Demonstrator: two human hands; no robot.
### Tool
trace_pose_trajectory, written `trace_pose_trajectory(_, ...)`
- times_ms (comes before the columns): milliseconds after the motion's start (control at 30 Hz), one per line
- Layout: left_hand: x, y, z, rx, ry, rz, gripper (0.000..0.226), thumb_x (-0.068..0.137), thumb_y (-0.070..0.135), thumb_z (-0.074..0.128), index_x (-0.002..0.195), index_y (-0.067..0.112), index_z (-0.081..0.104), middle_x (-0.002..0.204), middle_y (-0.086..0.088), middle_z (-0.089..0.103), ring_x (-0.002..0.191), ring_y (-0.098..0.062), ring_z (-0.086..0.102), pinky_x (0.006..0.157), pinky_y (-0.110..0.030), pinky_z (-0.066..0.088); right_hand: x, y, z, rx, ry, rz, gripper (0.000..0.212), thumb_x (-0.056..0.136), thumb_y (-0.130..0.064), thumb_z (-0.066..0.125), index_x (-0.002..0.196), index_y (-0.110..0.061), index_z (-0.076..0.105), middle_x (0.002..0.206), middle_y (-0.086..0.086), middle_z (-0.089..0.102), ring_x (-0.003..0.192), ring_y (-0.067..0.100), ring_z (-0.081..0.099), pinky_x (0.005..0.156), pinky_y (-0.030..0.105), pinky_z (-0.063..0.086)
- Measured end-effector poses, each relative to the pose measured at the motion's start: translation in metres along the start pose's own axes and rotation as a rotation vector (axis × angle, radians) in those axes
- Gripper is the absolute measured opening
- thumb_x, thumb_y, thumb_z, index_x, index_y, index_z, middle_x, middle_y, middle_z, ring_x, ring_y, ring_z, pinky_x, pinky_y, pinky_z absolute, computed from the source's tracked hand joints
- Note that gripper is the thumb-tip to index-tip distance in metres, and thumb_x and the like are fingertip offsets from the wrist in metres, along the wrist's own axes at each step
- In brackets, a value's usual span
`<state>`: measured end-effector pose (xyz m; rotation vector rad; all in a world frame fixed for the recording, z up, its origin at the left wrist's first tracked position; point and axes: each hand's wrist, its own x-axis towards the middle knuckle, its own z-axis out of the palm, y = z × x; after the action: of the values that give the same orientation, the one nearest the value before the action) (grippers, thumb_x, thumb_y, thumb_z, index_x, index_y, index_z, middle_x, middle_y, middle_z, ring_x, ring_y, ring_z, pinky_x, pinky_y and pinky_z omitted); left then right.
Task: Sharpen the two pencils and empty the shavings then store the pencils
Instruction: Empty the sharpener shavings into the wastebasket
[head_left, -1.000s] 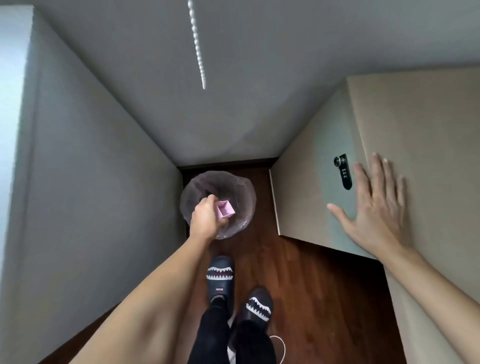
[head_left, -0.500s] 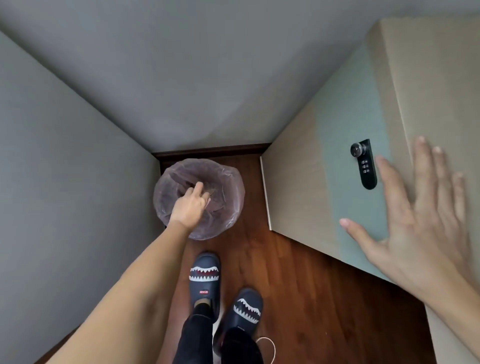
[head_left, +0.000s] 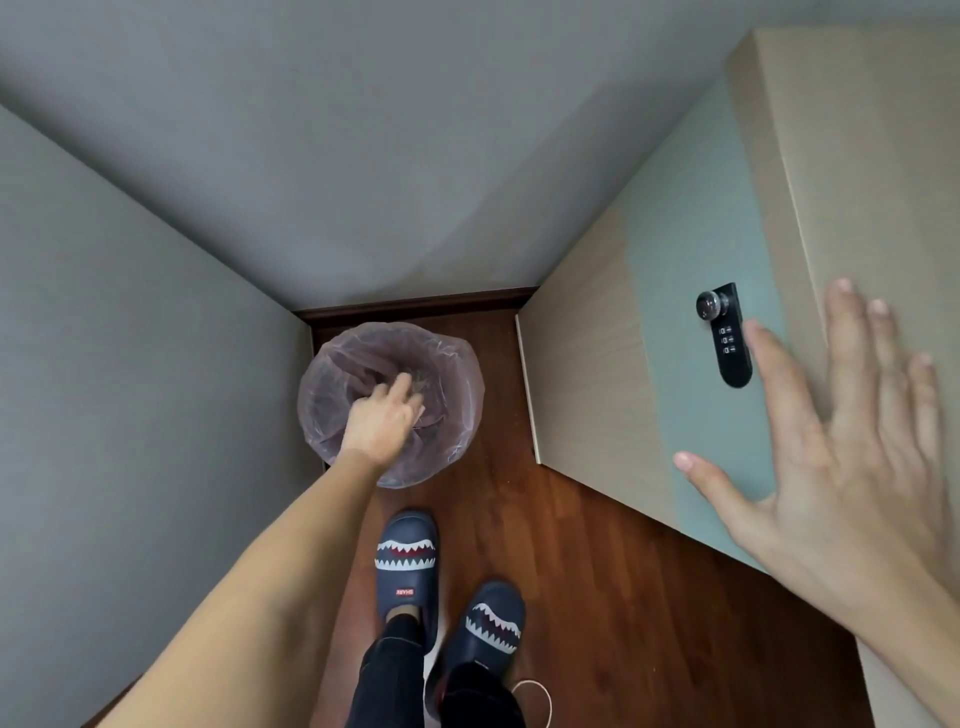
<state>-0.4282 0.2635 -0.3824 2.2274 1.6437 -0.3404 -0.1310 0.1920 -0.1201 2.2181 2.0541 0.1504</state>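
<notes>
The round bin lined with translucent pinkish plastic (head_left: 457, 384) sat in a corner, hemmed by grey walls (head_left: 130, 364) behind and to the left. A light wooden cabinet with a black combination lock (head_left: 582, 374) stood close on its right, leaving only dark wooden floor (head_left: 571, 571) in front as approach.

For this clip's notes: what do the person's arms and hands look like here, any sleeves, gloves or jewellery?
Both forearms are bare up to the frame edge, with no sleeve in view. The left hand and right hand wear no gloves, and no rings, watch or bracelet show. The right hand's fingernails look short and unpainted.
</notes>
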Motion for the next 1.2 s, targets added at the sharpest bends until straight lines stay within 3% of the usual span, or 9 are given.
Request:
trace_pose_trajectory(133, -0.001, -0.005, 0.004, 0.050, -0.004, 0.006, 0.018, 0.097, 0.023, 0.055, 0.103, 0.008, 0.064, 0.116, -0.015, 0.055, 0.088, -0.034, 0.060, 0.056, -0.038, 0.051, 0.000, 0.000, 0.000, 0.002, -0.011, -0.001, 0.094, 0.067, -0.063, 0.053, 0.146, -0.020, 0.025, 0.159, 0.015, 0.001, 0.147, 0.033, 0.004, 0.114, 0.056, 0.014)
trace_pose_trajectory(333, -0.005, -0.002, -0.005, 0.066, 0.088, 0.035, 0.012, 0.081, 0.012, 0.075, 0.087, 0.004, 0.068, 0.096, -0.018, 0.062, 0.068, -0.036, 0.062, 0.047, -0.035, 0.048, 0.000, 0.000, 0.000, -0.002, -0.015, 0.003, 0.094, 0.067, -0.064, 0.051, 0.146, -0.021, 0.023, 0.159, 0.014, 0.000, 0.146, 0.033, 0.004, 0.114, 0.056, 0.014)
trace_pose_trajectory(500, -0.004, 0.002, -0.008, 0.033, 0.052, -0.077, 0.015, 0.083, 0.011, 0.070, 0.097, 0.008, 0.066, 0.107, -0.016, 0.059, 0.078, -0.035, 0.062, 0.052, -0.037, 0.051, 0.000, 0.000, -0.001, -0.010, -0.017, 0.002, 0.093, 0.068, -0.064, 0.050, 0.146, -0.021, 0.024, 0.159, 0.015, 0.000, 0.146, 0.034, 0.004, 0.114, 0.058, 0.016)
trace_pose_trajectory(567, -0.006, 0.003, -0.005, 0.047, 0.046, -0.013, 0.011, 0.086, 0.014, 0.068, 0.095, 0.008, 0.065, 0.107, -0.015, 0.058, 0.079, -0.033, 0.062, 0.053, -0.037, 0.053, -0.001, 0.000, 0.000, -0.006, -0.019, 0.000, 0.093, 0.068, -0.064, 0.049, 0.147, -0.021, 0.023, 0.159, 0.015, 0.000, 0.146, 0.034, 0.003, 0.114, 0.058, 0.015)
trace_pose_trajectory(667, -0.009, 0.001, -0.005, 0.012, 0.029, -0.118, 0.018, 0.084, 0.009, 0.067, 0.101, 0.007, 0.063, 0.112, -0.017, 0.057, 0.084, -0.036, 0.062, 0.055, -0.039, 0.053, 0.000, 0.000, -0.002, -0.012, -0.030, 0.001, 0.094, 0.068, -0.064, 0.049, 0.147, -0.021, 0.022, 0.159, 0.015, -0.001, 0.147, 0.034, 0.003, 0.114, 0.058, 0.015)
trace_pose_trajectory(867, -0.013, -0.005, -0.005, 0.046, 0.115, -0.042, 0.013, 0.076, 0.008, 0.076, 0.086, 0.005, 0.068, 0.095, -0.018, 0.062, 0.067, -0.033, 0.062, 0.044, -0.033, 0.050, 0.000, 0.000, -0.003, -0.017, -0.054, 0.004, 0.096, 0.067, -0.064, 0.050, 0.148, -0.022, 0.019, 0.159, 0.016, -0.002, 0.147, 0.034, 0.003, 0.114, 0.059, 0.015)
trace_pose_trajectory(1000, -0.013, -0.001, -0.007, 0.039, 0.101, -0.015, 0.018, 0.076, 0.007, 0.076, 0.092, 0.007, 0.067, 0.099, -0.016, 0.061, 0.069, -0.034, 0.062, 0.045, -0.033, 0.049, 0.000, 0.000, -0.002, -0.010, -0.056, 0.000, 0.096, 0.067, -0.064, 0.050, 0.148, -0.022, 0.019, 0.159, 0.016, -0.002, 0.147, 0.033, 0.002, 0.114, 0.058, 0.015)
trace_pose_trajectory(1100, -0.012, 0.001, -0.006, -0.004, 0.030, -0.132, 0.026, 0.083, 0.011, 0.068, 0.108, 0.012, 0.061, 0.114, -0.014, 0.055, 0.087, -0.034, 0.061, 0.056, -0.038, 0.051, 0.000, 0.000, -0.002, -0.022, -0.052, -0.002, 0.095, 0.068, -0.064, 0.048, 0.148, -0.022, 0.018, 0.159, 0.017, -0.002, 0.146, 0.034, 0.002, 0.115, 0.058, 0.015)
trace_pose_trajectory(1200, -0.013, 0.003, -0.006, -0.014, 0.021, -0.208, 0.030, 0.084, 0.012, 0.067, 0.113, 0.012, 0.060, 0.118, -0.013, 0.054, 0.090, -0.034, 0.060, 0.059, -0.039, 0.052, -0.001, 0.001, -0.001, -0.026, -0.048, -0.004, 0.094, 0.068, -0.064, 0.046, 0.147, -0.022, 0.018, 0.159, 0.017, -0.002, 0.146, 0.034, 0.002, 0.115, 0.058, 0.015)
